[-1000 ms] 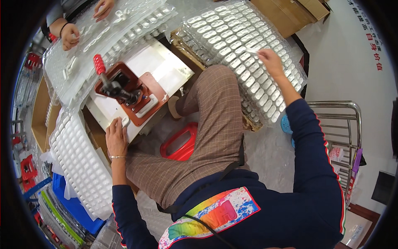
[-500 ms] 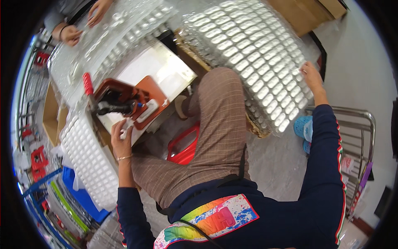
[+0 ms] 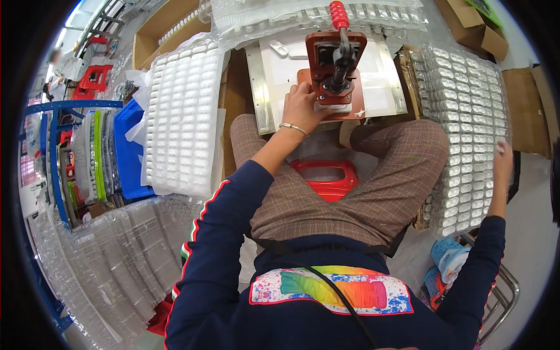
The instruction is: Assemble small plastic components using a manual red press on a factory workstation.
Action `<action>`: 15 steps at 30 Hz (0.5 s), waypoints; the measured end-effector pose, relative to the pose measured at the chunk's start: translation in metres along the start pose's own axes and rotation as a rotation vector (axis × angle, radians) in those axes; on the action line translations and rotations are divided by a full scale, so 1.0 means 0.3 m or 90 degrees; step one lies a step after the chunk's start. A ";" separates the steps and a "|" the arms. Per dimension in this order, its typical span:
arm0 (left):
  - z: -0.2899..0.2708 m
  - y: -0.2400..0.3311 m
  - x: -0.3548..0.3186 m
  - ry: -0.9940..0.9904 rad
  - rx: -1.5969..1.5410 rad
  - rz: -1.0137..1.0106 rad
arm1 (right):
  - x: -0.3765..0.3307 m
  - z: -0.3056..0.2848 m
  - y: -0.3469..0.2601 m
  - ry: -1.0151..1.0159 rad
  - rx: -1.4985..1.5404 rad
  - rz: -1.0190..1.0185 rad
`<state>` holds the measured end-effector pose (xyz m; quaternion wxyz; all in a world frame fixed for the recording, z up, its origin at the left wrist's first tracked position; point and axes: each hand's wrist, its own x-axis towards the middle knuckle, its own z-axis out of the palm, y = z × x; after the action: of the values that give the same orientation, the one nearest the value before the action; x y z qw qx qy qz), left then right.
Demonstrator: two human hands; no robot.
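Head view: near the front edge of the white-topped desk (image 3: 382,76), an upright press (image 3: 340,74) has a ribbed red handle, dark metal linkage and reddish-brown head and base, with a smooth white oblong piece (image 3: 338,109) low at the base's front. The left hand (image 3: 300,109) bends its fingers at the base's left edge, its grip hidden; the right hand (image 3: 503,164), fingers partly curled, is at the right edge of the clear trays (image 3: 466,128), its hold too blurred to tell.

R fingers (image 3: 505,148) blurry, far trays (image 3: 262,14) partly cut off @ top.
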<state>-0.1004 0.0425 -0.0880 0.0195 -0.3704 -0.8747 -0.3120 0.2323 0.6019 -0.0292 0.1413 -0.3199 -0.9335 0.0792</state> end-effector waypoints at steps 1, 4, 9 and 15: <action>-0.010 0.024 -0.004 -0.001 0.035 -0.055 | 0.060 0.004 -0.199 -0.037 0.087 -0.036; 0.017 0.059 0.005 0.001 0.048 -0.125 | 0.217 0.053 -0.598 -0.072 0.279 -0.162; 0.023 0.020 -0.054 0.031 -0.049 -0.149 | 0.291 0.081 -1.370 -0.320 0.755 -0.167; 0.016 -0.040 -0.103 0.087 -0.176 -0.120 | 0.215 -0.098 -1.834 -0.442 0.955 -0.071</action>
<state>-0.0850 0.0192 -0.1066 -0.0020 -0.2637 -0.8510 -0.4542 -0.1235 0.2128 0.1434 0.0249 -0.0513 -0.6380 0.7679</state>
